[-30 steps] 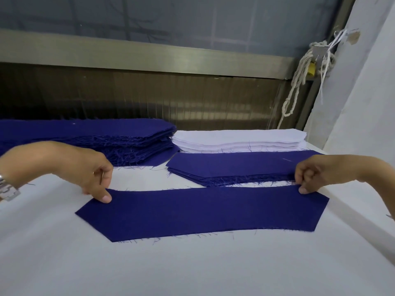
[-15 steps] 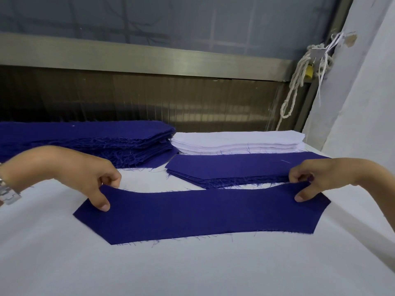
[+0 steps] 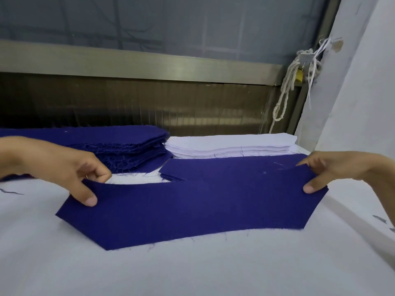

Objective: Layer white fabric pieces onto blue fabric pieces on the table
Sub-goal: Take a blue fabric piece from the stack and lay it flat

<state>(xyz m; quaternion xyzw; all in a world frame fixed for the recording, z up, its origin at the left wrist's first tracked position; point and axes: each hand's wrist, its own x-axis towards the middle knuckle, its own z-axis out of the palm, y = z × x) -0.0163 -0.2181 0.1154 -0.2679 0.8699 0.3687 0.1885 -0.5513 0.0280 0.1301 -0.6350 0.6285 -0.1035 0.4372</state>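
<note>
1. Left hand (image 3: 70, 171) at far left, pinching the left end of the blue piece (image 3: 192, 210): thumb pressed on top, curled fingers tucked under the far edge.
2. Behind it, tall blue stack (image 3: 119, 142) with frayed edges, cut off by the left side of the frame. Number of layers impossible to tell.
3. Centre: single blue piece stretched across the white table (image 3: 192, 270), far edge raised, near edge seemingly down on the cloth. Judged step: setting down and squaring a blue base piece, no white laid on it yet.
4. Centre right, further back: white stack (image 3: 230, 144), with a low blue pile (image 3: 235, 167) in front, partly hidden behind the held piece.
5. Right hand (image 3: 333, 171) pinching the right end: thumb on top, forefinger stretched along the far edge, remaining fingers hidden underneath.
6. Next, probably: lower flat, smooth, release, then reach back for one white piece only. Outline and angled corners to be matched to the blue.
7. Unclear: contact under the middle of the piece, and both forearms past the frame edges.
</note>
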